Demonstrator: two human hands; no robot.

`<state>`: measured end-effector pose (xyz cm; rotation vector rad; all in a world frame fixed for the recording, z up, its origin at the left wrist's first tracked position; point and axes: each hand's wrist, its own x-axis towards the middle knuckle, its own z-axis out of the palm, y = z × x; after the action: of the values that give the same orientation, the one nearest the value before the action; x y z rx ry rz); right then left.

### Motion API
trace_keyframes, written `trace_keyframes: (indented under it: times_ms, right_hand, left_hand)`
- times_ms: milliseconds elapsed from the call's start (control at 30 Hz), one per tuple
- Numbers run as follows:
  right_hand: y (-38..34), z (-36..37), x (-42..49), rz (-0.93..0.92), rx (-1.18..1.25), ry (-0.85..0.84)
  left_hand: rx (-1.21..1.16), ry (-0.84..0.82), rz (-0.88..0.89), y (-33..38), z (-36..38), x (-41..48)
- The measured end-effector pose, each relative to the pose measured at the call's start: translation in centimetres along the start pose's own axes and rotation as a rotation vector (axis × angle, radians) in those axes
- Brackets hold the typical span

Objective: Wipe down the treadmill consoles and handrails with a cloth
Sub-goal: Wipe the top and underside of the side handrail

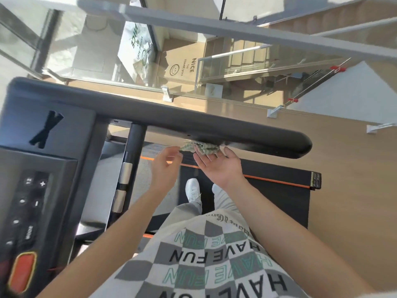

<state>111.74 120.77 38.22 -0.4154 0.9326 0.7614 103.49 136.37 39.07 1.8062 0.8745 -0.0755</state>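
Note:
A black treadmill handrail (pixel 214 125) runs from the console (pixel 36 190) at the left out to a rounded end at the right. A crumpled green-grey cloth (pixel 204 148) is pressed against the rail's underside. My right hand (pixel 219 166), palm up, holds the cloth from below with its fingertips. My left hand (pixel 165 164) is just left of the cloth, its fingertips touching the cloth's left edge. The console shows several round buttons and a red stop button (pixel 21 272).
A black upright post (pixel 133 151) with silver grip sensors stands left of my hands. Below are the treadmill belt (pixel 268 201) with orange trim and my white shoes. A glass balustrade (pixel 214 87) and a stairwell lie beyond the rail; wooden floor is on the right.

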Motion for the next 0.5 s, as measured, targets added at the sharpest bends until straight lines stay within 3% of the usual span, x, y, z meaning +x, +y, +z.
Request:
trace_keyframes:
  times_ms: [100, 167, 367, 500]
  right_hand:
    - [0.2, 0.5, -0.8, 0.013, -0.095, -0.010]
    - [0.0, 0.6, -1.1, 0.006, -0.182, 0.003]
    - [-1.1, 1.0, -2.6, -0.066, -0.499, 0.121]
    - [-1.0, 2.4, -4.9, -0.302, -1.075, 0.195]
  left_hand:
    - [-0.475, -0.151, -0.538, 0.7, 1.2, 0.9]
    - [-0.684, -0.305, -0.718, 0.8, 2.0, 2.1]
    - [-0.970, -0.400, -0.750, 1.3, 3.5, 3.7]
    - [-1.249, -0.337, -0.834, 1.2, 3.5, 3.6]
